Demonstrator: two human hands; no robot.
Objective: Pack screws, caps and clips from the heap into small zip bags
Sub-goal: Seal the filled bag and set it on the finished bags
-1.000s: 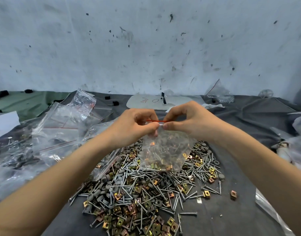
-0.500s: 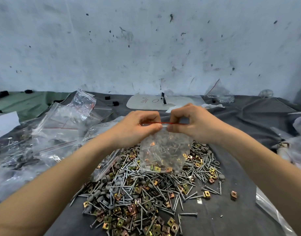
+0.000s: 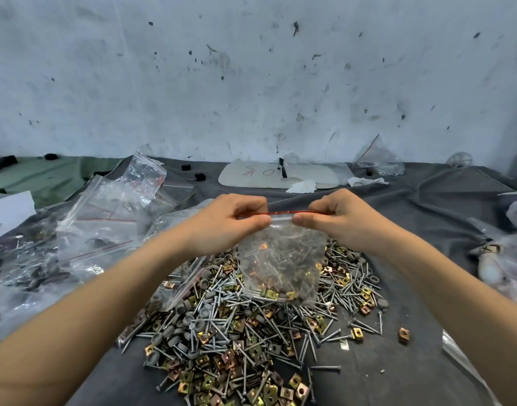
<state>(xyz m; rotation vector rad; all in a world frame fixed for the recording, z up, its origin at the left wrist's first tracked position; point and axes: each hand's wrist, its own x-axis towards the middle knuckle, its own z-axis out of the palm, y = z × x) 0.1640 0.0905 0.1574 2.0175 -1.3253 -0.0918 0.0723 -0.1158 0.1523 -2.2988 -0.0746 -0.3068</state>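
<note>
Over the last second: right hand [image 3: 342,219] has slid rightward along the red zip strip [image 3: 286,213], away from the left hand [image 3: 226,222]. The thumbs were nearly touching at mid-strip; now a gap shows between them. A longer run of the strip is bared, stretched straight between the two pinches. The top of the zip bag [image 3: 280,265] is drawn wider and flatter. The bag hangs slightly lower over the heap [image 3: 236,332].

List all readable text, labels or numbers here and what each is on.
"O" (or zero), black marker, on the white board by the wall.
Beside it, red handwriting: too scrawled to read.
No print visible on the zip bag held up.
</note>
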